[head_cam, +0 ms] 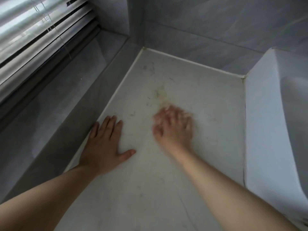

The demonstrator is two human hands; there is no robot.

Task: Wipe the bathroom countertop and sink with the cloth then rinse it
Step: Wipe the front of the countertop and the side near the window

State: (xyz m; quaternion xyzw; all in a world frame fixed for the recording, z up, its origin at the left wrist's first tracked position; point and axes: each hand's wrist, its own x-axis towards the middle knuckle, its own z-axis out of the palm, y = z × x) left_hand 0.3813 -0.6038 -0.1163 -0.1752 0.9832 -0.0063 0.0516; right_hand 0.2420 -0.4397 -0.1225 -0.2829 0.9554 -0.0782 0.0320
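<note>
while left hand [105,144] lies flat on countertop [191,80], right hand [173,127] blurred, grip unclear

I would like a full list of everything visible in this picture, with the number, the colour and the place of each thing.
Off-white stone countertop: one, off-white with dark hairs on it, centre.
Yellowish-brown stain: one, on the countertop just beyond the right hand.
White ceramic sink: one, white, right edge, standing higher than the countertop.
Grey marbled wall tiles: several, grey, behind the countertop.
Grey tiled ledge: one, grey, left of the countertop, below the blinds.
Silver slatted window blinds: one set, top left.
Left hand: one, flat on the countertop's left edge.
Right hand: one, blurred, fingers bent, mid-countertop; whether it holds anything cannot be told.
</note>
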